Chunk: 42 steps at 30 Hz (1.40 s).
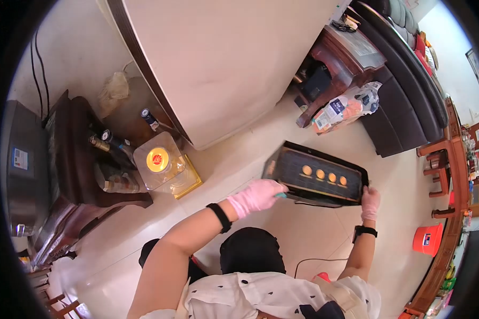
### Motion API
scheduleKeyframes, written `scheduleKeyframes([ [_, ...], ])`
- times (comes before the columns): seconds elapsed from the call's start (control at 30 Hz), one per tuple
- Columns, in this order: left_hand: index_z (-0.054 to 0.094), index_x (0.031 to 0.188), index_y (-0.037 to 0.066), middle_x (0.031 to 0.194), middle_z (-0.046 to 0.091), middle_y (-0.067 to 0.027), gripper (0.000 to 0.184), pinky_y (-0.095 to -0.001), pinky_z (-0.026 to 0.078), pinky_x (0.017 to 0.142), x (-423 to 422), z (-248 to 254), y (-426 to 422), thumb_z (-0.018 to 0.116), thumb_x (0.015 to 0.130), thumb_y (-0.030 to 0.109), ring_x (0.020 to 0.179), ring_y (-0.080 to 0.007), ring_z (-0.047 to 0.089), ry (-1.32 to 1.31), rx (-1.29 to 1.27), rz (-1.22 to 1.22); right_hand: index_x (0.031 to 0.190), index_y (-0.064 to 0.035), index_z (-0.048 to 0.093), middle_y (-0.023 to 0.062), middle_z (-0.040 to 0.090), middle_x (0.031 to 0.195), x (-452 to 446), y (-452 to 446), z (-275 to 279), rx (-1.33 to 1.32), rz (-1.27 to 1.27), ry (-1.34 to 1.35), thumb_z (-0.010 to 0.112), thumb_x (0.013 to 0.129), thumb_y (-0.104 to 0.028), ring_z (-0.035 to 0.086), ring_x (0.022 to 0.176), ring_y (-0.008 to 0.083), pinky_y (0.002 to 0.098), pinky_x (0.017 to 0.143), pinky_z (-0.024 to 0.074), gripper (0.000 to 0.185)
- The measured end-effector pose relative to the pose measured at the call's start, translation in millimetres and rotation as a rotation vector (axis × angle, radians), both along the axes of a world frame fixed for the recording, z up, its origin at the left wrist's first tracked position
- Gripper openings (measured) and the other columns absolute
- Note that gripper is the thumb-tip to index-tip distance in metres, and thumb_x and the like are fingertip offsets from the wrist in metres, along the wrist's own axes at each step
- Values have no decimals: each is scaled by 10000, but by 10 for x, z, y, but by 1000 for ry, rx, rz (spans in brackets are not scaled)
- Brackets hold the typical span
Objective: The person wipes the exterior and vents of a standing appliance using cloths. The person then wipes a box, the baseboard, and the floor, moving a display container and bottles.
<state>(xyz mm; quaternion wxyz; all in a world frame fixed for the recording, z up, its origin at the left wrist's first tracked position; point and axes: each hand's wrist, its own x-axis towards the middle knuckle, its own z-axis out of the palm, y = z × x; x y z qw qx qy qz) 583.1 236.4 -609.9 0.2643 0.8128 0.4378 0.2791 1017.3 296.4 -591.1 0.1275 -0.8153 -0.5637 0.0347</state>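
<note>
A dark rectangular box (324,174) with a row of several round gold spots on its face is held up over the tiled floor, slightly tilted. My left hand (258,197), in a pink glove, is closed on its lower left corner, with a small teal bit showing at the fingertips. At the box's right end my right hand (371,203), also gloved in pink, grips the edge. Both wrists carry black bands.
A clear container with a gold and red lid (157,159) stands at left beside bottles (112,141) and a dark wooden stand (80,159). A large pale panel (218,64) rises ahead. Plastic bag (346,109), dark sofa (404,117) and red bucket (428,239) are at right.
</note>
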Motion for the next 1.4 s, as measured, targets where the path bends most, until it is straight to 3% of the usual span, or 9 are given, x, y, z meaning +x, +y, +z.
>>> scheduleKeyframes([
  [0.43, 564, 1169, 30, 975, 607, -65, 319, -334, 516, 805, -729, 724, -61, 569, 933, 244, 893, -183, 614, -1284, -980, 519, 1000, 21, 619, 252, 638, 975, 418, 8, 619, 353, -267, 26, 448, 940, -361, 615, 919, 364, 431, 737, 473, 423],
  [0.53, 551, 1145, 18, 1000, 609, -80, 340, -343, 495, 850, -945, 1000, -349, 575, 930, 281, 955, -194, 597, -1438, -1063, 540, 1074, -24, 573, 123, 646, 982, -568, 85, 701, 299, 61, 844, 546, 855, -29, 626, 837, 247, 341, 745, 500, 221],
  [0.63, 546, 1141, 0, 1004, 614, -95, 368, -382, 457, 918, -1167, 1309, -627, 600, 904, 275, 981, -223, 591, -1570, -1047, 530, 1014, -4, 581, 60, 612, 916, -1887, 138, 608, -86, 328, 2087, 490, 909, -155, 536, 685, 139, 234, 582, 441, 205],
  [0.73, 535, 1152, -15, 1050, 616, -113, 354, -386, 460, 931, -1444, 1480, -929, 593, 887, 212, 994, -240, 599, -1639, -963, 448, 1114, -30, 551, 87, 617, 979, -2816, 239, 311, -295, 374, 2256, 479, 901, -82, 580, 744, 153, 234, 583, 463, 231],
  [1.07, 452, 1289, 25, 1248, 539, -134, 434, -469, 440, 971, -1728, 1509, -1541, 542, 891, 171, 1151, -291, 527, -1798, -767, 598, 1084, -77, 593, 76, 640, 880, -3329, 973, -1379, -252, -233, 1886, 417, 951, -109, 640, 730, 202, 270, 528, 480, 223],
  [1.2, 442, 1323, 15, 1258, 533, -124, 525, -488, 378, 1020, -1640, 1334, -1566, 526, 871, 267, 1187, -304, 496, -1586, -754, 675, 1000, -55, 639, 76, 647, 906, -3670, 1966, -886, 911, 6, 1896, 591, 888, -196, 586, 832, 115, 243, 760, 444, 186],
  [1.27, 455, 1312, 22, 1250, 538, -121, 562, -459, 390, 1018, -1611, 1278, -1553, 594, 794, 190, 1167, -300, 510, -1564, -761, 742, 1238, -21, 536, 144, 575, 1192, -3932, 2130, -611, 863, 78, 2272, 531, 889, -88, 496, 1146, 158, 273, 998, 337, 355],
  [1.33, 487, 1248, 11, 1216, 551, -115, 513, -451, 358, 1034, -1584, 1315, -1545, 623, 784, 182, 1162, -243, 494, -1525, -764, 822, 1465, -30, 175, 187, 228, 1495, -4466, 1914, -844, 631, 225, 1248, 417, 909, -40, 226, 1384, 251, 342, 1123, 187, 607],
  [1.4, 520, 1185, 0, 1183, 565, -110, 466, -444, 326, 1049, -1528, 1320, -1430, 652, 774, 175, 1158, -187, 478, -1472, -780, 950, 1448, -16, -132, 130, -125, 1543, -4968, 1390, -560, 598, 184, 1719, 252, 998, -216, -110, 1424, 247, 368, 1144, -46, 625],
])
